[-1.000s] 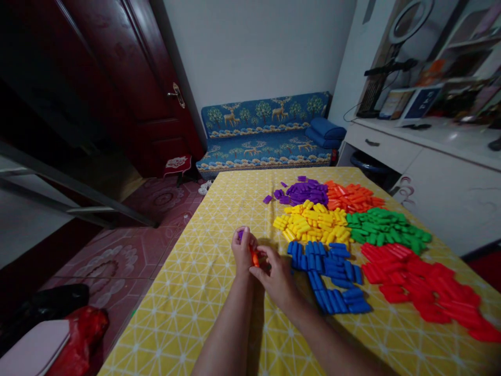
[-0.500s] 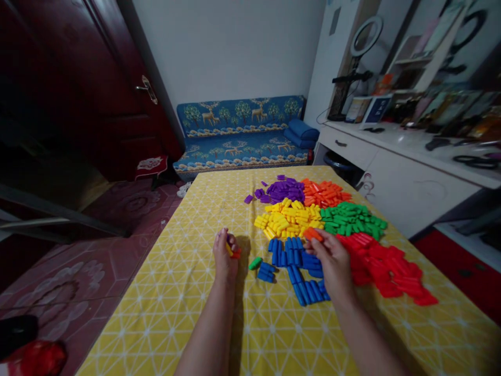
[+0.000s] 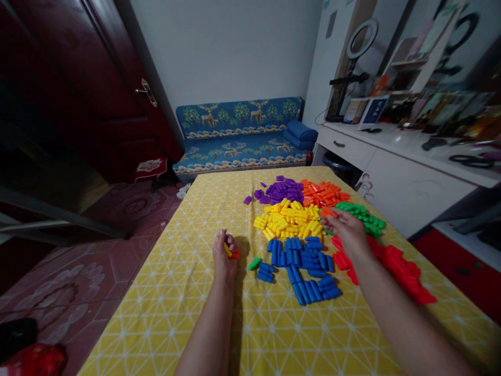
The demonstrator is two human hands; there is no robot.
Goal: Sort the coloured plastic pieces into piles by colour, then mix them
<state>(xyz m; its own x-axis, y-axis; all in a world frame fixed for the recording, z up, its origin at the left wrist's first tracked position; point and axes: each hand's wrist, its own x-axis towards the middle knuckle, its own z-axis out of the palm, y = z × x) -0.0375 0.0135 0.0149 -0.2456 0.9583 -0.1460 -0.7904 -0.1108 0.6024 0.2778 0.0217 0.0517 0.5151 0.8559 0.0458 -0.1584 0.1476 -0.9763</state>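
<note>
Left arm: comes up from the near edge of the table, forearm straight and almost in line with the table's length, wrist resting low over the yellow tablecloth (image 3: 188,292).
Left hand: the left hand (image 3: 223,253) is curled into a loose fist, fingers folded around a small cluster of pegs (image 3: 230,251); yellow, orange-red and a bit of purple show between the fingers. How the cluster lies inside the fist cannot be told.
Right arm: reaches forward and slightly inward from the lower right, forearm slanting across the red pile (image 3: 395,266).
Right hand: the right hand (image 3: 346,230) is palm down, thumb and forefinger pressed together on an orange peg (image 3: 326,212).
Orange peg: short and rounded, its long axis lying roughly flat and crosswise, pointing left toward the yellow pile (image 3: 287,220); held just above the spot where the yellow pile, the green pile (image 3: 362,215) and the orange pile (image 3: 324,192) meet.
Loose green peg: a single green peg (image 3: 254,263) lies on the cloth just right of the left hand, tilted with its far end up to the right.
Blue pile: the blue pile (image 3: 305,266) sits between the two hands, most pegs lying lengthwise toward the far end of the table.
Purple pile: the purple pile (image 3: 279,190) is farthest back, a few strays beside it.
</note>
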